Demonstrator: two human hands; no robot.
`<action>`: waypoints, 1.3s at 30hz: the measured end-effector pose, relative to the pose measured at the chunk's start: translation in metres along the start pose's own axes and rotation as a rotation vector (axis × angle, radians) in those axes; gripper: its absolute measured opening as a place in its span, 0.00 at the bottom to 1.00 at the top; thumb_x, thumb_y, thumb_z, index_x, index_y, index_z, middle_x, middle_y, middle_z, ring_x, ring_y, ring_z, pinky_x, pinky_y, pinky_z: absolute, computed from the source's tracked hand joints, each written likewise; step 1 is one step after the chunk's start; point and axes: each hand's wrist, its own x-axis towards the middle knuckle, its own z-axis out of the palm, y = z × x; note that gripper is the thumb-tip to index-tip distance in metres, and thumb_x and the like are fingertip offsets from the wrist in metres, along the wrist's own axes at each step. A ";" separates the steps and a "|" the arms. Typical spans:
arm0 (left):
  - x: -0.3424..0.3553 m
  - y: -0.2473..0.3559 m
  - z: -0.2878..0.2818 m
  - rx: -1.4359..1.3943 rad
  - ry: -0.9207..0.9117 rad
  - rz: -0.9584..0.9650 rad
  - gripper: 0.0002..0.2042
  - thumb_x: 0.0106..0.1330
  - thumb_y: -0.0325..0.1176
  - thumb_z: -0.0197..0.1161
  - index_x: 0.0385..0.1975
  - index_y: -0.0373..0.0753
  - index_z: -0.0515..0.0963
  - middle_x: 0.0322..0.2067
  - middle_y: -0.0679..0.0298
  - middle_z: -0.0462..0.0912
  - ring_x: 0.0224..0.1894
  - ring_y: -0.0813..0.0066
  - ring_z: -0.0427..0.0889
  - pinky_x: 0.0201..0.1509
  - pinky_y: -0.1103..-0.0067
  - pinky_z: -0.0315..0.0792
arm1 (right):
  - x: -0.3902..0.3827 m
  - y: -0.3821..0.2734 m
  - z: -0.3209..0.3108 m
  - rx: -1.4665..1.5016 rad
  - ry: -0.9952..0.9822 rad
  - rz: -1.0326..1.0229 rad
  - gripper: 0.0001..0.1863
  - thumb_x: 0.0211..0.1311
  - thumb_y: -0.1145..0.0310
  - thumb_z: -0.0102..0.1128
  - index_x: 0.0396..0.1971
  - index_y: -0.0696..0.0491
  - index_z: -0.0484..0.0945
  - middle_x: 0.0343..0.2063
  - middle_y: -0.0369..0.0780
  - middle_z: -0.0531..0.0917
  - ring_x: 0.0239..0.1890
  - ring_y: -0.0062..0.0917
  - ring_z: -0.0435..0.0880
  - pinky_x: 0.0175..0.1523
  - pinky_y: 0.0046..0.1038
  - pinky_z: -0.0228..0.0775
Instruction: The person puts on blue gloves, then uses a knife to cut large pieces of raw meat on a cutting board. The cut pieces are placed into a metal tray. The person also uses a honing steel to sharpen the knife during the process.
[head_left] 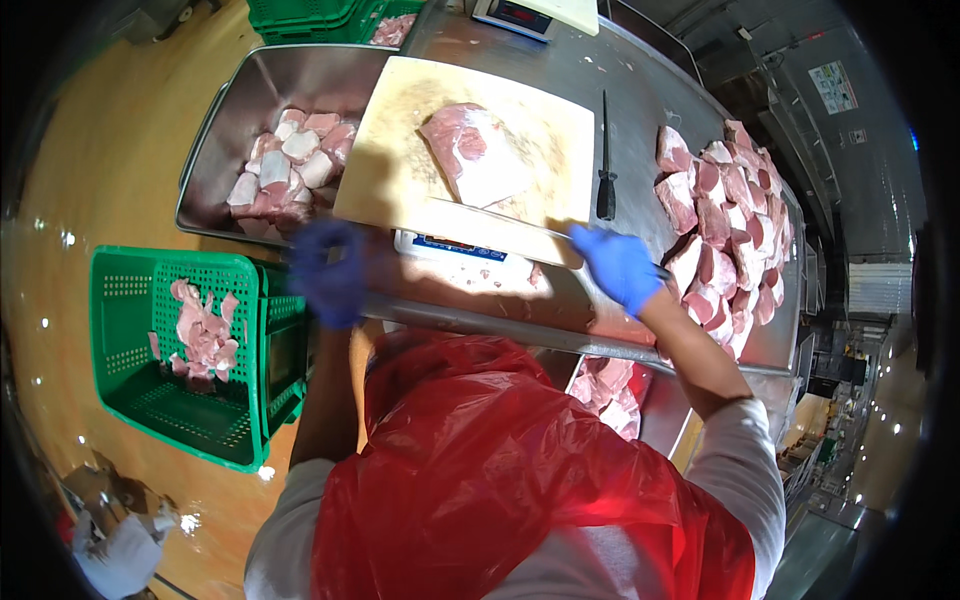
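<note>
Held long steel knife [500,217] in fingers of blue-gloved right hand [618,266]; couldn't tell grip of blue-gloved left hand [325,292] (blurred). Saw pink-and-white raw meat slab [475,150] on cream rectangular board [385,110]; judged partway, with pink scraps [205,340] in green perforated crate [128,310], slab apparently unfinished.

Just off the near left corner of the cutting board [560,130], the left hand [330,272] is blurred, and whether its fingers hold anything cannot be told, while by the near right corner the right hand [618,265] hides most of the handle of the knife [525,225]. The board covers part of the steel tub [230,150] on its left and of the scale [480,254] under its near edge, whose display is too small to read. Beyond the board, the picture's upper edge cuts off the green crates [300,20].
</note>
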 end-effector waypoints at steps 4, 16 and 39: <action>0.065 -0.045 -0.178 0.550 0.185 -0.119 0.13 0.60 0.22 0.60 0.45 0.34 0.83 0.35 0.56 0.85 0.37 0.64 0.82 0.45 0.70 0.76 | -0.056 0.046 0.006 0.379 -0.048 0.092 0.13 0.76 0.59 0.50 0.50 0.50 0.76 0.31 0.44 0.85 0.31 0.42 0.85 0.37 0.37 0.75; 0.078 0.008 -0.336 0.712 0.287 -0.257 0.14 0.70 0.21 0.53 0.52 0.32 0.81 0.45 0.56 0.86 0.46 0.73 0.82 0.52 0.77 0.75 | 0.117 -0.068 0.018 1.830 0.411 0.362 0.16 0.76 0.58 0.51 0.50 0.56 0.76 0.38 0.40 0.81 0.42 0.32 0.83 0.54 0.45 0.81; -0.119 0.203 0.232 -0.545 -1.415 0.343 0.18 0.59 0.19 0.55 0.51 0.32 0.76 0.48 0.48 0.83 0.49 0.54 0.83 0.57 0.67 0.75 | -0.292 -0.088 0.158 1.520 0.770 1.480 0.20 0.75 0.56 0.51 0.34 0.61 0.72 0.22 0.47 0.79 0.24 0.31 0.81 0.32 0.34 0.73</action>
